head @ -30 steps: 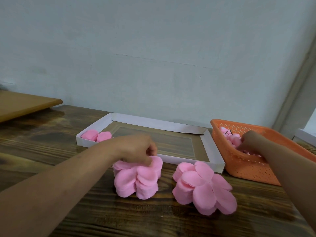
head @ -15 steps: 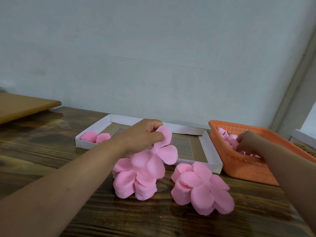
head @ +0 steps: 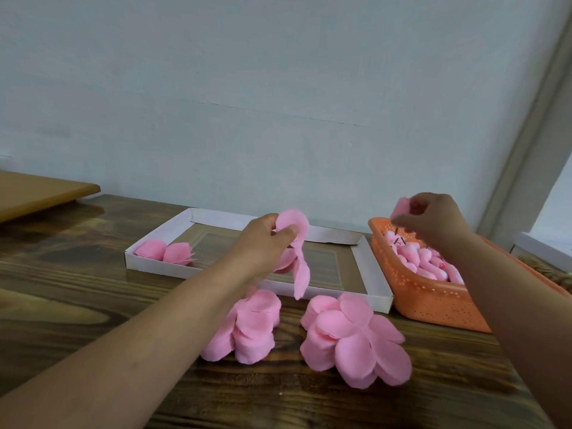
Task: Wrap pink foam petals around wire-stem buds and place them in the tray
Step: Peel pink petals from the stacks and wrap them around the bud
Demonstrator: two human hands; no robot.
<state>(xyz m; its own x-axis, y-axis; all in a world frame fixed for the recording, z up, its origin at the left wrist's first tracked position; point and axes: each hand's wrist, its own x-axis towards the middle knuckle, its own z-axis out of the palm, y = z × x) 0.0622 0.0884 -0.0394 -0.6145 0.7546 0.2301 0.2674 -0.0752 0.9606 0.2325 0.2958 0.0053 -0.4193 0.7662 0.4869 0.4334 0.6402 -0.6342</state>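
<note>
Pink foam petal set (head: 295, 243) now lifted off its stack (head: 244, 329) in our left hand (head: 263, 243)'s pinching grip; right hand (head: 430, 218) has raised a bud (head: 400, 207), grip clamped; wrapping comes next.

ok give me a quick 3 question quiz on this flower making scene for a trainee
1. True or false: the left hand holds a pink foam petal piece lifted above the table.
2. Multiple choice: where is the right hand? A) flat on the wooden table B) above the orange basket, pinching a pink bud C) inside the white cardboard tray
3. Fill in: how many wrapped pink flowers lie in the tray's left corner?

Key: 1 true; 2 B; 3 two. The two petal stacks sit on the table in front of the tray.
</note>
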